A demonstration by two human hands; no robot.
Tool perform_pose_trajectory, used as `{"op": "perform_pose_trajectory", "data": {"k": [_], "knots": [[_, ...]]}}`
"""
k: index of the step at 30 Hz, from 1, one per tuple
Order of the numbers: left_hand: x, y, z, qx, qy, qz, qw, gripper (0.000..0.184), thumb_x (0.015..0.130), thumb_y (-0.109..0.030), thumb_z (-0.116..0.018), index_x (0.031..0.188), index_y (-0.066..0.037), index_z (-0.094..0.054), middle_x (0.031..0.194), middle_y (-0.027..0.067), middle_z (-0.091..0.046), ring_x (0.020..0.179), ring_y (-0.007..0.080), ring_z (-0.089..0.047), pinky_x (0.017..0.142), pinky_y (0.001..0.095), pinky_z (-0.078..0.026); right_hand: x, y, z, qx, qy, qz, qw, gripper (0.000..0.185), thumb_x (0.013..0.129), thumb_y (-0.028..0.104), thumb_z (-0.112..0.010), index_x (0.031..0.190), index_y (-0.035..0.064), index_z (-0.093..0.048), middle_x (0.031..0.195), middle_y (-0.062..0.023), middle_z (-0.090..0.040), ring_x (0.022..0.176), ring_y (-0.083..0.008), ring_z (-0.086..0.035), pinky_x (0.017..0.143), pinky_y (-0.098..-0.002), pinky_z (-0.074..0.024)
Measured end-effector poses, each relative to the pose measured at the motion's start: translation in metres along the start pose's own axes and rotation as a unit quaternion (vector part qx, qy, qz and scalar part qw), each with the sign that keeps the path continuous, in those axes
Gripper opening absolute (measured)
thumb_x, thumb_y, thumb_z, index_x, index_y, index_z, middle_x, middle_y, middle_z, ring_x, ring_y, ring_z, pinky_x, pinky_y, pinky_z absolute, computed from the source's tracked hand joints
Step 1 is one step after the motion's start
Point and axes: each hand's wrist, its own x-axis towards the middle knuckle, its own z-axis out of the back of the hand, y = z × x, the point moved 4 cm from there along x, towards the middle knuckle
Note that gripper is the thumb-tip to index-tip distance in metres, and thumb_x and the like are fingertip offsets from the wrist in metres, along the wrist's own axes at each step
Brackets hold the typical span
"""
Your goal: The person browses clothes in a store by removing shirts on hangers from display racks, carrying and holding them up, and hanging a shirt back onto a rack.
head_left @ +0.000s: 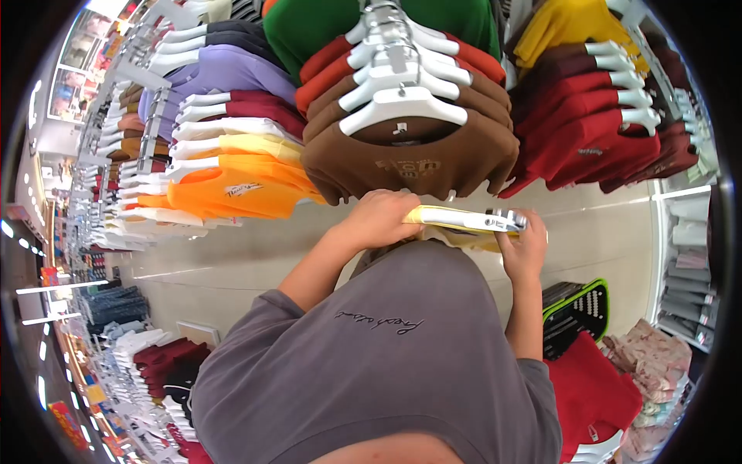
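- Hanger: white, held between both hands, near brown shirts.
- Left hand: fingers pinching yellow cloth at one end.
- Right hand: fingers curled at metal-fitted end.

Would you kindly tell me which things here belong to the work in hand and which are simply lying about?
In hand:
- white hanger, held by the left hand and right hand
- yellow garment, with the hanger

Round about:
- brown shirts, hanging ahead
- orange shirt, hanging to the left
- basket, to the right
- red garment, near the basket
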Motion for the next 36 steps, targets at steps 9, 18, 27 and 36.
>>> {"op": "perform_pose_trajectory", "data": {"k": [9,18,27,36], "knots": [[-0.022,0.029,0.051,-0.034,-0.177,-0.024,0.983,0.034,0.084,-0.033,-0.067,0.103,-0.005,-0.064,0.097,0.0127,-0.065,0.094,0.0319,-0.061,0.081,0.0419,-0.048,0.048,0.020,0.001,-0.016,-0.106,0.094,0.990,0.031,0.070,0.007,-0.077,0.099,0.0030,-0.064,0.105,-0.0126,-0.065,0.104,-0.0315,-0.057,0.091,-0.0415,-0.0441],[-0.014,0.061,0.110,0.035,-0.425,-0.031,0.904,0.035,0.082,-0.021,-0.068,0.111,-0.004,-0.060,0.109,0.0159,-0.062,0.104,0.0345,-0.058,0.090,0.0423,-0.045,0.056,0.016,0.025,-0.054,-0.151,0.069,0.985,0.028,0.077,0.009,-0.076,0.100,-0.0011,-0.063,0.107,-0.0156,-0.064,0.103,-0.0327,-0.059,0.091,-0.0422,-0.0443],[0.026,0.060,0.100,0.044,-0.248,0.058,0.966,0.034,0.085,-0.032,-0.063,0.104,-0.005,-0.057,0.100,0.0156,-0.063,0.096,0.0349,-0.060,0.081,0.0454,-0.046,0.040,0.009,0.068,-0.090,-0.210,0.012,0.973,0.032,0.081,0.009,-0.074,0.108,-0.0027,-0.061,0.109,-0.0166,-0.063,0.107,-0.0327,-0.056,0.090,-0.0417,-0.0445],[0.026,0.056,0.101,0.032,-0.289,0.034,0.956,0.031,0.085,-0.035,-0.064,0.083,-0.004,-0.056,0.081,0.0146,-0.062,0.082,0.0358,-0.061,0.070,0.0473,-0.046,0.023,-0.012,0.113,-0.132,-0.267,0.015,0.955,0.035,0.080,0.005,-0.073,0.111,-0.0030,-0.060,0.114,-0.0188,-0.061,0.108,-0.0355,-0.057,0.094,-0.0418,-0.0440]]}}
